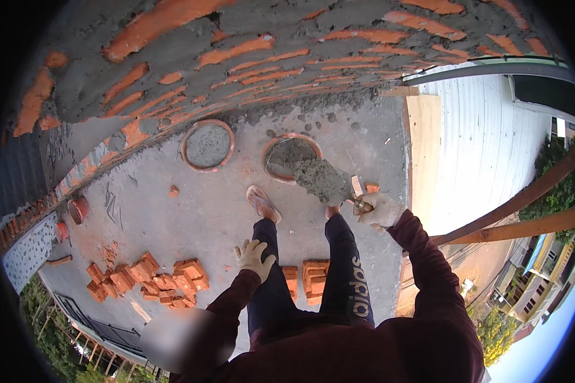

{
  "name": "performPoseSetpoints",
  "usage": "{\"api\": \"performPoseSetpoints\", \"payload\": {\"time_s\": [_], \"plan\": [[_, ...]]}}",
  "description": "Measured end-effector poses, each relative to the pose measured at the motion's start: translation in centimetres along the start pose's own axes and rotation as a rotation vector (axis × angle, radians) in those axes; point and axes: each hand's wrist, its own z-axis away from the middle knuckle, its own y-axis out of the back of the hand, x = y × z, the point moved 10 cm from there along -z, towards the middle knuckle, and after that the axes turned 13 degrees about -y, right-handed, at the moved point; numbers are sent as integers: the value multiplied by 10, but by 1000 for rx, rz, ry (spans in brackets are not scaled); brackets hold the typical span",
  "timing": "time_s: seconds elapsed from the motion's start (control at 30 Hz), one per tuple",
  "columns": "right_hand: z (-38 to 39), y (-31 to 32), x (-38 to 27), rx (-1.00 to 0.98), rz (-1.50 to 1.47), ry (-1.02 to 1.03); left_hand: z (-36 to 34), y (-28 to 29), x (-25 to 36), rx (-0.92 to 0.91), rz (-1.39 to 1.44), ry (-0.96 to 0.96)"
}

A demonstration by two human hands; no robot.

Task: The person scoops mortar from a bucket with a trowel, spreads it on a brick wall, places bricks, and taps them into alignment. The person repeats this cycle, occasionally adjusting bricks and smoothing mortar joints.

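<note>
My right hand (378, 210), in a pale work glove, is closed round the handle of a trowel. A heap of wet grey mortar (326, 180) covers the trowel's blade, so the metal is mostly hidden. This load overlaps the right rim of a round, orange-rimmed tub (269, 148) holding more mortar. Gloved too, my left hand (254, 258) lies on my left leg around the knee, fingers spread and holding nothing.
Ahead stands a brick wall (249, 54) smeared with mortar. A second tub (184, 145) of grey mix sits left of the first. Loose bricks (131, 273) lie at the left, with stacked bricks (315, 281) between my legs. The floor's edge (406, 166) runs along the right.
</note>
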Motion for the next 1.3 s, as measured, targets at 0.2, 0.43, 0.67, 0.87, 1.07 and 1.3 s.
{"api": "performPoseSetpoints", "payload": {"time_s": [0.2,0.43,0.67,0.87,1.07,1.3], "plan": [[322,30,-125,76,133,237,0,82,5,-221,-118,-2],[533,130,-290,445,415,463,-16,187,-50,145,-34,112],[568,183,-412,1021,1052,802,13,179,-10,329,268,323],[513,151,-395,1776,1325,830,13,164,58,267,709,198],[539,138,-390,1651,1079,903,75,550,365,439,315,-817],[550,149,-343,1063,220,588,-36,726,434,613,-418,-889]]}}
